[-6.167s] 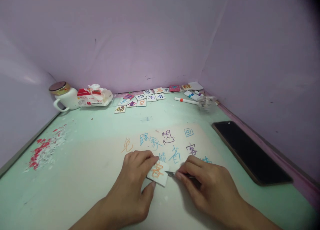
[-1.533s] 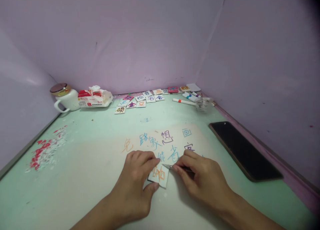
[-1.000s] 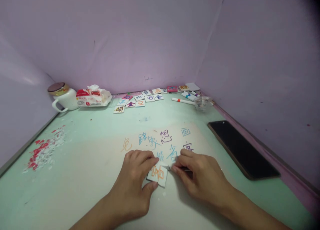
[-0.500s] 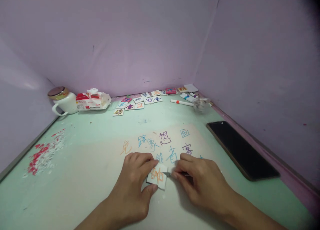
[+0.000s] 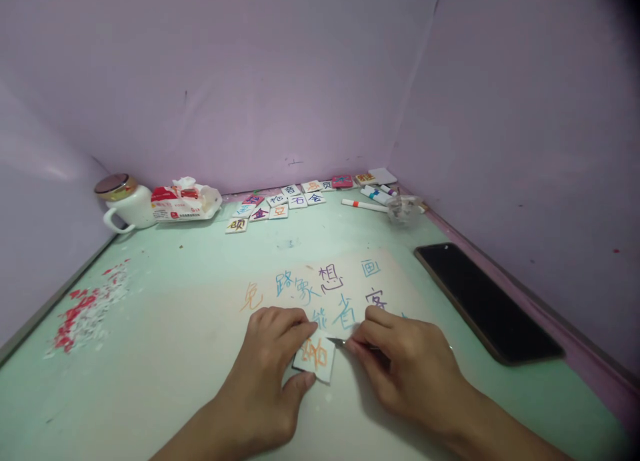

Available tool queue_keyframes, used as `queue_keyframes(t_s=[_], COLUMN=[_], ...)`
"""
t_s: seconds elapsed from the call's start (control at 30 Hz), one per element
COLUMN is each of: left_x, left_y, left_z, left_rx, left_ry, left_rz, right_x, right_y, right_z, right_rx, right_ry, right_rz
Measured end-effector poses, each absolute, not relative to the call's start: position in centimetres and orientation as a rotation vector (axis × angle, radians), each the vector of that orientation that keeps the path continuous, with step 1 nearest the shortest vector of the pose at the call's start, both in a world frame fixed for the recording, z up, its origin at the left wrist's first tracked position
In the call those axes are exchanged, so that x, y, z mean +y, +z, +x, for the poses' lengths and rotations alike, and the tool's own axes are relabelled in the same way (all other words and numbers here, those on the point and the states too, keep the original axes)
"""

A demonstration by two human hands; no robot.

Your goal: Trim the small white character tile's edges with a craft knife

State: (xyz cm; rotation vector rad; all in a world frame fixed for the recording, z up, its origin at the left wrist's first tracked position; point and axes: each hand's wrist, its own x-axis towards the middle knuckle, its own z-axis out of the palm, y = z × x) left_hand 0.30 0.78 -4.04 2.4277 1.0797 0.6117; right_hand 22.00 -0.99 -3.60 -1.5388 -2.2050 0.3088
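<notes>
A small white square tile (image 5: 316,361) with an orange Chinese character lies on the table in front of me. My left hand (image 5: 273,367) grips it at its left side, the fingers on the far edge and the thumb on the near edge. In my right hand (image 5: 400,354) is a craft knife (image 5: 339,341), held like a pen. Its pointed blade meets the tile near the upper right corner; most of its handle is hidden by my fingers. Blue, purple and orange characters (image 5: 345,311) are written on the tabletop just beyond my hands.
Several finished-looking character tiles (image 5: 299,201) lie along the back wall. Left of them are a tissue pack (image 5: 185,204) and a lidded white mug (image 5: 135,207). Red and white shavings (image 5: 85,311) lie at left. Markers (image 5: 365,206), crumpled clear plastic (image 5: 404,211) and a phone (image 5: 487,301) are at right.
The knife tip has shifted slightly up along the tile, toward its upper right corner, with my right hand. My left hand keeps its hold on the tile.
</notes>
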Motion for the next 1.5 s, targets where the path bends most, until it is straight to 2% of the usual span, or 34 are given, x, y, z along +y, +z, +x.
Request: queue_keyframes(t_s=[0.2,0.47,0.77,1.0,1.2,1.37,1.5], left_x=[0.8,0.7,0.8,0.8,0.9,0.5,-0.2], left_y=[-4.2,-4.1,-4.1,-4.2,-4.0,-3.9,-4.1], left_z=[0.2,0.3,0.2,0.1,0.0,0.3,1.0], left_rx=[1.083,1.068,1.062,1.053,1.016,1.045,1.125], left_ry=[0.642,0.637,0.652,0.622,0.618,0.638,0.644], left_rz=[2.425,2.431,2.421,2.433,2.437,2.486,2.572], right_x=[-1.0,-0.8,-0.9,-1.1,-1.1,-1.3,-1.3], right_y=[-3.5,-3.7,-3.4,-3.8,-3.7,-4.1,-4.2], right_z=[22.3,21.9,22.2,22.3,22.5,22.3,22.5], right_rx=[-2.16,-2.148,-2.203,-2.152,-2.164,-2.128,-2.085], right_ry=[0.485,0.418,0.508,0.388,0.483,0.403,0.525], right_rz=[-1.518,-1.587,-1.524,-1.521,-1.463,-1.473,-1.412])
